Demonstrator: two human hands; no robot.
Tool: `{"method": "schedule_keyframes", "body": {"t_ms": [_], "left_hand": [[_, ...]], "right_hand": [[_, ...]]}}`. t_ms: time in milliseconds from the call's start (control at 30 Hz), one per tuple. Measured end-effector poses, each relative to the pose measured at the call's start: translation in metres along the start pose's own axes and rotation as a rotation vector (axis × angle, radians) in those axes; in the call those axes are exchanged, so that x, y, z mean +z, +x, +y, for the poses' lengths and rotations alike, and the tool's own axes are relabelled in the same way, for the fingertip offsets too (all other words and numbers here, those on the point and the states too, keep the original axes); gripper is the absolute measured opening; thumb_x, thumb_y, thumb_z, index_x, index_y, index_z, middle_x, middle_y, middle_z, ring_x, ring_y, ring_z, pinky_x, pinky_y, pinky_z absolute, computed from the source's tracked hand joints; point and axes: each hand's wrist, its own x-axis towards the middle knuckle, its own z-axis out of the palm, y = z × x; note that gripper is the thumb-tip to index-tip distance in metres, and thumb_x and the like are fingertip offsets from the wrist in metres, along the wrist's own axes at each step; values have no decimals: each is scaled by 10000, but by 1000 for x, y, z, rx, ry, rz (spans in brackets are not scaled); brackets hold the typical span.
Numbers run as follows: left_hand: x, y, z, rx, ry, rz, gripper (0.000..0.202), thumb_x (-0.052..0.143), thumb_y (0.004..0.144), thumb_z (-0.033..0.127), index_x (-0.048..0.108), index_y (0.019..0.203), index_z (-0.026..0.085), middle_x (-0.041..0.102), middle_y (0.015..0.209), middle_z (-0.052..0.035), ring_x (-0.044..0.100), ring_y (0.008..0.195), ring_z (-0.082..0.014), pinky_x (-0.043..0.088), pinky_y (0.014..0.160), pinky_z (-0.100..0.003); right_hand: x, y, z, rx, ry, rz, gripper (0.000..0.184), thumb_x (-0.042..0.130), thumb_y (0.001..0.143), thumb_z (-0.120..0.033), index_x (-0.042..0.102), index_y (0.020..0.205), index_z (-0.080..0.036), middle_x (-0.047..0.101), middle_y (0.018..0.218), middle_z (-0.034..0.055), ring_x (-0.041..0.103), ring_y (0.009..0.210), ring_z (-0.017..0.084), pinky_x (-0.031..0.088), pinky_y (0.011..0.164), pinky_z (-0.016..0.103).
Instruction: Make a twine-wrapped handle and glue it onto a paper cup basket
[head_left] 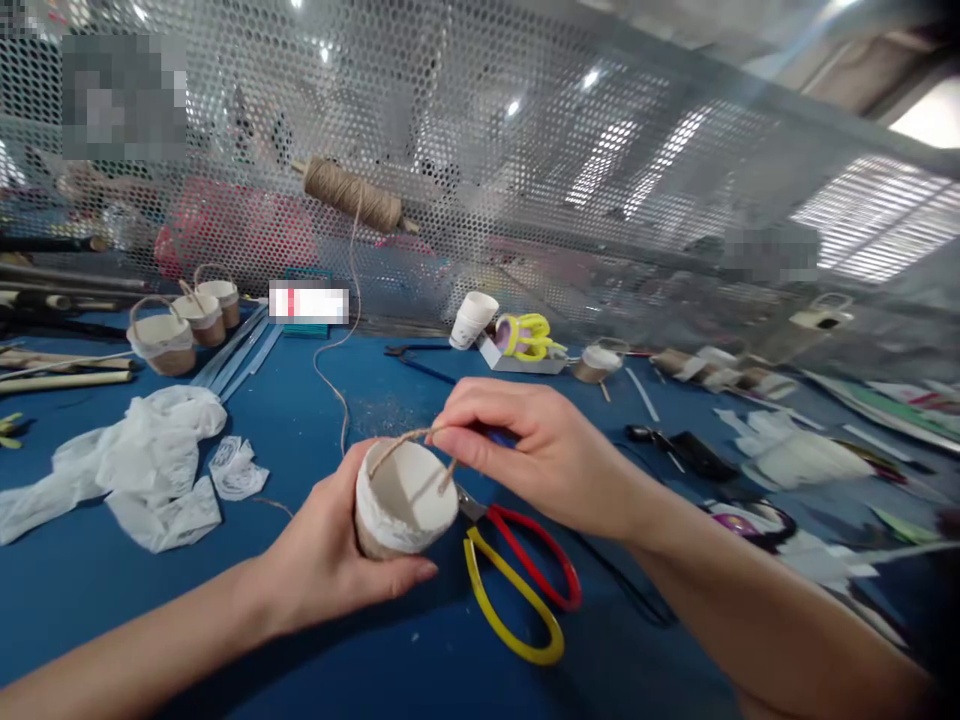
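Note:
A small paper cup (405,535), brown below with a white lace band round its rim, rests in my left hand (322,540), whose fingers and thumb wrap its side. Above the cup's mouth arches a twine handle (401,440). My right hand (510,435) pinches that twine between thumb and forefinger, with the other fingers curled. Partly behind the cup lie scissors (517,580) with one red and one yellow handle loop, their blades mostly hidden.
A twine spool (352,195) hangs on the perforated metal screen, its strand trailing to the blue table (300,600). White lace (161,460) lies left. Finished-looking handled cups (161,345) stand behind it. Tape and yellow scissors (529,335) sit in a box; black cutters (697,455) lie right.

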Motion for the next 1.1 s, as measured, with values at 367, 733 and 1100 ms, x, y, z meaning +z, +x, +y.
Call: {"method": "schedule_keyframes", "body": {"t_ms": [367,733,1100], "left_hand": [[-1,0,-3,-19,24,27,698,686,635,288,309,1216,203,515,1175,-96,517,1042,-242,446,881,-368],[-2,4,-3,-31,91,-21,649,679,641,299,341,1186,204,570,1076,-62,556,960,-214,473,821,-330],[-2,2,-5,-14,97,-5,667,672,647,312,320,1204,213,526,1171,-96,520,1054,-252,447,881,-387]], "right_hand": [[3,1,5,64,32,19,137,515,816,-249,626,778,-179,596,741,9,548,664,104,438,603,215],[8,0,9,0,53,-14,164,484,841,-217,621,773,-156,605,749,13,554,690,91,426,622,191],[9,-5,10,64,81,16,211,496,830,-320,593,939,-168,585,809,29,532,691,101,441,612,210]]}}
